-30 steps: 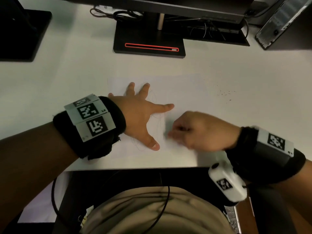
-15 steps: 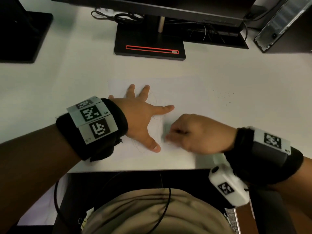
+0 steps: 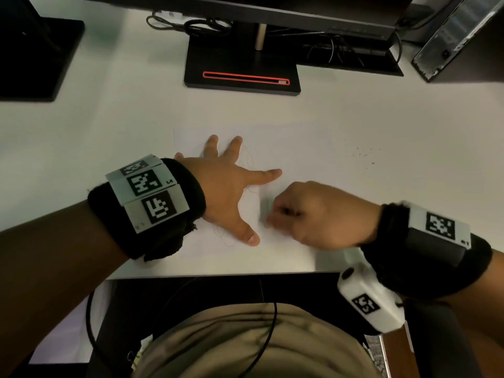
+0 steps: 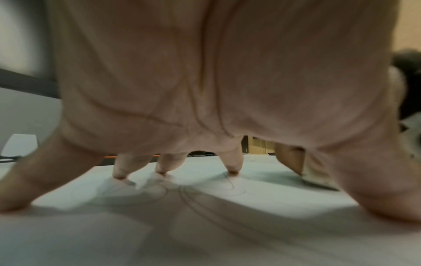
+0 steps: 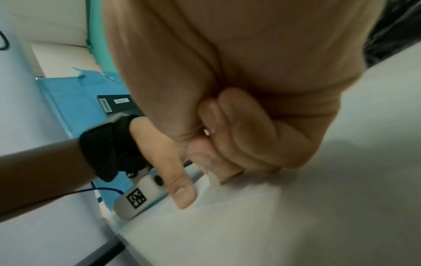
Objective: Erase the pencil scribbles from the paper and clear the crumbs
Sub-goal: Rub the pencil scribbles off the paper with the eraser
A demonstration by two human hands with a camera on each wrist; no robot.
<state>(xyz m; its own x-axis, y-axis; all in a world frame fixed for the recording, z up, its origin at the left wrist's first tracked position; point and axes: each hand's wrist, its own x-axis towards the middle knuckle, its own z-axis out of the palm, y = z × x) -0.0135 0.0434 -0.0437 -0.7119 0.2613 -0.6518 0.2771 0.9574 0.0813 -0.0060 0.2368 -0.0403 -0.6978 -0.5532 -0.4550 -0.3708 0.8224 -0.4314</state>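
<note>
left hand (image 3: pixel 226 192) still splayed flat on white paper sheet (image 3: pixel 294 148) | right hand (image 3: pixel 313 214) pinching pale eraser (image 5: pixel 213 177), edged left | scribbles (image 3: pixel 246 159) remain

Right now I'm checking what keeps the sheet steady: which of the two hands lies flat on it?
The left hand: its fingers are spread and pressed on the paper. The right hand is curled, pinching the eraser.

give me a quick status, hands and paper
Left hand flat, fingers spread, pinning paper. Right hand pinching eraser on the sheet. Scribbles remain; crumbs on desk.
</note>
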